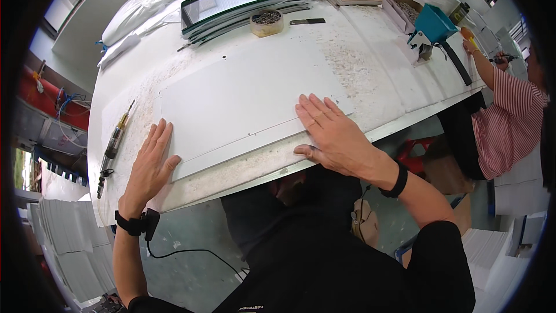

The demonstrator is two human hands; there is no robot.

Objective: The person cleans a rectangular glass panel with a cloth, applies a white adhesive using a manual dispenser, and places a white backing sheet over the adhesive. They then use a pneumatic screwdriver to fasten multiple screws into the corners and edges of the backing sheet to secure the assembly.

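A white rectangular panel (237, 95) with a few small holes lies flat on the white worktable. My left hand (150, 162) rests against its left edge, with fingers stretched out and the thumb on the near corner. Flat on the panel's right end is my right hand (331, 133), its fingers extended and its thumb past the near edge. Neither hand grips anything. Left of my left hand, a slim powered screwdriver (115, 145) lies on the table.
Beyond the panel are a round container of small screws (267, 21), a flat dark tool (307, 21) and stacked dark-edged panels (243, 1). A teal device with a black handle (434, 24) stands at the right, near another person in a striped shirt (509, 116).
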